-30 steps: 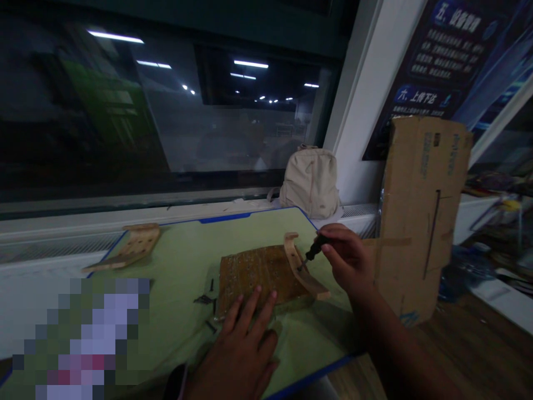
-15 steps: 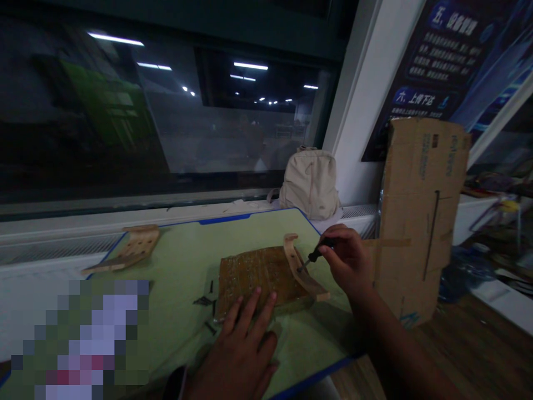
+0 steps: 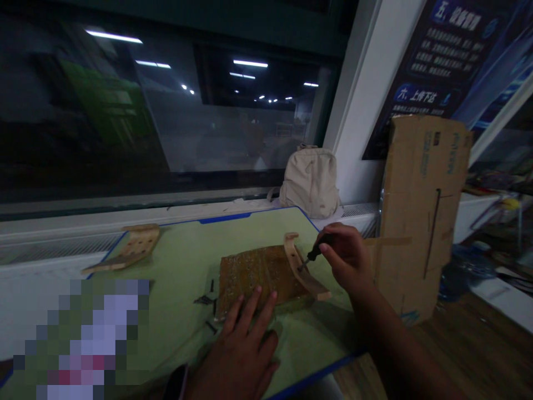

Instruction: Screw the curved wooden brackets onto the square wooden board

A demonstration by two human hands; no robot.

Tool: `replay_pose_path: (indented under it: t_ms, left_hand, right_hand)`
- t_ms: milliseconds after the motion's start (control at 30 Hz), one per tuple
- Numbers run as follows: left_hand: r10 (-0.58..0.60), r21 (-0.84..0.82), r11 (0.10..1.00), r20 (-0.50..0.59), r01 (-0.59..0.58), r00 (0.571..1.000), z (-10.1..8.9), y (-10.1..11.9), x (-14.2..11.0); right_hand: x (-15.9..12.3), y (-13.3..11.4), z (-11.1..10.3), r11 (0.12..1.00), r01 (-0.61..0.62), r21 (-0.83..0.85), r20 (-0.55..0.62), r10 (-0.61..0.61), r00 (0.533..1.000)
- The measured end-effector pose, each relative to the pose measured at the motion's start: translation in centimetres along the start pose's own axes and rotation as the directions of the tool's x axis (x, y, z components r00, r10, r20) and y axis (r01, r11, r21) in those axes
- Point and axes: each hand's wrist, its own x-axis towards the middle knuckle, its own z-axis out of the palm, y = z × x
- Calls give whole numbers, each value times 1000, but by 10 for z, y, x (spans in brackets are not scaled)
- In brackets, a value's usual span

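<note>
My right hand (image 3: 343,255) grips the black handle of a screwdriver (image 3: 315,250). Its tip meets a curved wooden piece with holes (image 3: 307,279), which lies along the right edge of a brown wooden board (image 3: 260,272). Fingers spread, my left hand (image 3: 245,339) rests flat on the front edge of that board. Several dark screws (image 3: 203,300) lie just left of the board. A second curved wooden piece (image 3: 139,244) sits at the table's far left corner. Whether a screw is under the tip is too small to tell.
The table has a pale green top (image 3: 179,266) with a blue edge. Behind it, a beige backpack (image 3: 310,180) leans by the window. A tall cardboard sheet (image 3: 425,216) stands to the right, with a large clear bottle (image 3: 470,272) beyond. A blurred patch covers the lower left.
Almost nothing differs. My right hand has turned very slightly around the screwdriver handle, and the whole view has shifted a little.
</note>
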Motion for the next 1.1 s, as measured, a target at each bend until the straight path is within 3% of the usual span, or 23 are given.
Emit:
replay_pose_path:
  t_ms: [133, 367, 467, 600, 767, 900, 1000, 1100]
  left_hand:
    - [-14, -21, 1000, -7, 14, 1000, -2, 1, 0]
    - [1, -9, 1000, 10, -1, 1000, 3, -2, -2]
    - [3, -16, 1000, 26, -3, 1000, 4, -2, -3]
    - [-7, -22, 1000, 26, 8, 1000, 2, 2, -1]
    - [-26, -41, 999, 10, 27, 1000, -1, 2, -1]
    - [-8, -18, 1000, -10, 8, 1000, 1, -1, -3]
    - [0, -4, 1000, -9, 0, 1000, 3, -1, -3]
    - [-23, -24, 999, 9, 23, 1000, 2, 1, -2]
  right_hand:
    - [2, -5, -1, 996, 75, -51, 59, -71, 996]
    - [-2, -3, -2, 993, -101, 66, 145, 91, 985]
    - [-4, 1, 0, 996, -83, 25, 82, 81, 993]
    - [-5, 2, 2, 999, 30, -35, -34, -31, 999]
    - [-3, -2, 2, 997, 68, 26, 98, -70, 993]
    - [-2, -4, 3, 992, -44, 122, 121, 29, 992]
    - [-1, -3, 4, 986, -105, 127, 65, 97, 993]
    - [0, -1, 4, 996, -63, 61, -67, 67, 995]
